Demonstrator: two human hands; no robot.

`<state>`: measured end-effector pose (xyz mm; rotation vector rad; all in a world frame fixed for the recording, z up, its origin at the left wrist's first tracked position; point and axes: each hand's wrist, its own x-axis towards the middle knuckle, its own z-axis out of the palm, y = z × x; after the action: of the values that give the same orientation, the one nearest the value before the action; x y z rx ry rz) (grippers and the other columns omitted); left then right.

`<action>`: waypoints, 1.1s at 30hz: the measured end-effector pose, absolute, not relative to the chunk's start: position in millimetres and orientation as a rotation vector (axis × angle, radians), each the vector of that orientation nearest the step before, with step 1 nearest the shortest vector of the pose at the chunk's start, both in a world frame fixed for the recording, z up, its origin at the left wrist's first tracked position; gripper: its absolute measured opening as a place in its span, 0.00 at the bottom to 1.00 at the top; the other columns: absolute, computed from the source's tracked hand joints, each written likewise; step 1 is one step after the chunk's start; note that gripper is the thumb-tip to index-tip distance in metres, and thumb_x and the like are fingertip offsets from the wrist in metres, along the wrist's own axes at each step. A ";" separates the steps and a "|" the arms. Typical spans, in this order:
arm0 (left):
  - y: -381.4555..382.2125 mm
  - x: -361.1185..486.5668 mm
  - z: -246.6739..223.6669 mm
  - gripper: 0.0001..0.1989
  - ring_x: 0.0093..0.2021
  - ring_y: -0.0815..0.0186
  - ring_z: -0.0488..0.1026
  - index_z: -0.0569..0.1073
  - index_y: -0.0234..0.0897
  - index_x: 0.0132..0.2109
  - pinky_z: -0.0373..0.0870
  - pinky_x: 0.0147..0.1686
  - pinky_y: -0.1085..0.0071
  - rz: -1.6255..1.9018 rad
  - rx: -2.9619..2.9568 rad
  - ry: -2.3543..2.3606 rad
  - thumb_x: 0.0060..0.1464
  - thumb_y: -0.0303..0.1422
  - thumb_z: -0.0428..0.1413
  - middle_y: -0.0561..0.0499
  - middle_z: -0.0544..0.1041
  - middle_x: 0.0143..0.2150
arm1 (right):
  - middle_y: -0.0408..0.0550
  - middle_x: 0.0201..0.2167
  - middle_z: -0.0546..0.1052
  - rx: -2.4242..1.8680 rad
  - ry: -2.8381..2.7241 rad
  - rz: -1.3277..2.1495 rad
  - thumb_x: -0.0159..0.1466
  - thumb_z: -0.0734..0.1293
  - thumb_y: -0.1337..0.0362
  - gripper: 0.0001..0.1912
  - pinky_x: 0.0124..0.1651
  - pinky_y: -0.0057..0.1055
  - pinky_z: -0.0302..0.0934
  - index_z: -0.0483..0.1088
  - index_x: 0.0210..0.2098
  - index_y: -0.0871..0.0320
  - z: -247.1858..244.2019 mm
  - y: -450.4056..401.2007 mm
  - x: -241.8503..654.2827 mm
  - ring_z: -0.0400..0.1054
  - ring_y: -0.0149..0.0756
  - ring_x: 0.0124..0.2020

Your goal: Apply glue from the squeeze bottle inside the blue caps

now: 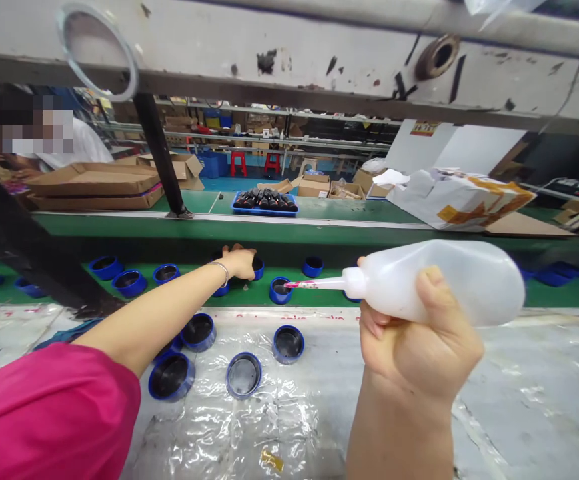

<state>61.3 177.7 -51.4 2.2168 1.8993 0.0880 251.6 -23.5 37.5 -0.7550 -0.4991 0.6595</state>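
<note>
My right hand (pixel 419 333) is wrapped round a translucent white squeeze bottle (pixel 469 280), tilted on its side with its long nozzle pointing left. The nozzle has red and white marks, and its tip appears at the rim of a round blue cup with a dark inside (pixel 281 291) on the green belt (pixel 309 300). Stretched out to the far side, my left hand (pixel 240 262) has its fingers bent down on another blue cup (pixel 258 268); its fingertips are partly hidden. Nearer me, several such cups, one a lighter-bottomed cup (pixel 244 375), lie on the plastic-covered table (pixel 309 413).
A black slanted post (pixel 34 247) stands at left, and a pale beam (pixel 289 60) crosses overhead. Beyond the belt are a blue tray (pixel 264 209) of black parts, cardboard boxes (pixel 94 187) and a torn white box (pixel 459 197). A person in white (pixel 77 143) is at far left.
</note>
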 end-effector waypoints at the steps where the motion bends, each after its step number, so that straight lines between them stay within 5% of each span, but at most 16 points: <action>1: 174.7 64.3 -51.2 0.19 0.55 0.53 0.77 0.73 0.36 0.61 0.77 0.53 0.50 0.093 2.235 1.865 0.67 0.37 0.60 0.42 0.75 0.60 | 0.46 0.27 0.72 -0.753 -0.492 0.673 0.44 0.75 0.59 0.18 0.12 0.24 0.40 0.68 0.32 0.57 37.3 -23.5 250.6 0.55 0.25 0.16; 6: 149.4 56.3 -27.9 0.20 0.55 0.53 0.76 0.73 0.35 0.60 0.76 0.54 0.50 0.276 2.234 1.763 0.66 0.37 0.61 0.41 0.76 0.60 | 0.46 0.28 0.74 -0.723 -0.499 0.715 0.44 0.77 0.59 0.22 0.11 0.22 0.41 0.69 0.35 0.58 33.1 -22.9 248.8 0.56 0.24 0.15; 10: 97.6 33.4 -3.5 0.31 0.48 0.54 0.79 0.71 0.36 0.58 0.76 0.50 0.59 0.473 2.165 1.577 0.47 0.33 0.70 0.46 0.81 0.49 | 0.44 0.28 0.74 -0.680 -0.537 0.707 0.48 0.79 0.60 0.22 0.10 0.22 0.45 0.72 0.38 0.60 23.9 -19.0 247.7 0.60 0.25 0.15; 13: 47.1 16.1 0.1 0.26 0.46 0.57 0.80 0.72 0.40 0.53 0.76 0.47 0.65 0.571 2.110 1.420 0.47 0.37 0.69 0.52 0.82 0.45 | 0.41 0.28 0.75 -0.641 -0.589 0.672 0.49 0.80 0.62 0.21 0.09 0.21 0.48 0.75 0.41 0.58 17.5 -16.1 243.6 0.62 0.25 0.15; 21: -8.9 -3.1 -16.1 0.26 0.47 0.55 0.77 0.76 0.37 0.51 0.74 0.47 0.63 0.726 1.670 1.037 0.45 0.40 0.71 0.49 0.80 0.45 | 0.40 0.26 0.74 -0.643 -0.710 0.554 0.52 0.80 0.63 0.11 0.10 0.21 0.53 0.78 0.34 0.55 9.1 -20.3 221.5 0.66 0.28 0.18; 27: -10.4 -4.7 -13.8 0.27 0.45 0.57 0.76 0.77 0.37 0.51 0.73 0.46 0.64 0.717 1.582 0.966 0.45 0.41 0.72 0.49 0.80 0.45 | 0.47 0.31 0.77 -0.725 -0.858 0.498 0.56 0.78 0.56 0.13 0.29 0.37 0.75 0.77 0.37 0.53 -9.6 -21.9 215.2 0.77 0.45 0.36; 33: -14.5 -6.3 -12.3 0.25 0.41 0.60 0.74 0.78 0.38 0.49 0.72 0.42 0.67 0.724 1.548 0.928 0.46 0.42 0.72 0.51 0.79 0.42 | 0.46 0.31 0.75 -0.762 -0.897 0.459 0.51 0.80 0.54 0.19 0.37 0.43 0.77 0.77 0.39 0.52 -22.7 -17.4 216.7 0.77 0.48 0.39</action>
<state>-6.3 -14.5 -12.3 1.5483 0.9283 0.7241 216.7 -17.4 -22.7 -0.7622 -0.8968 0.4587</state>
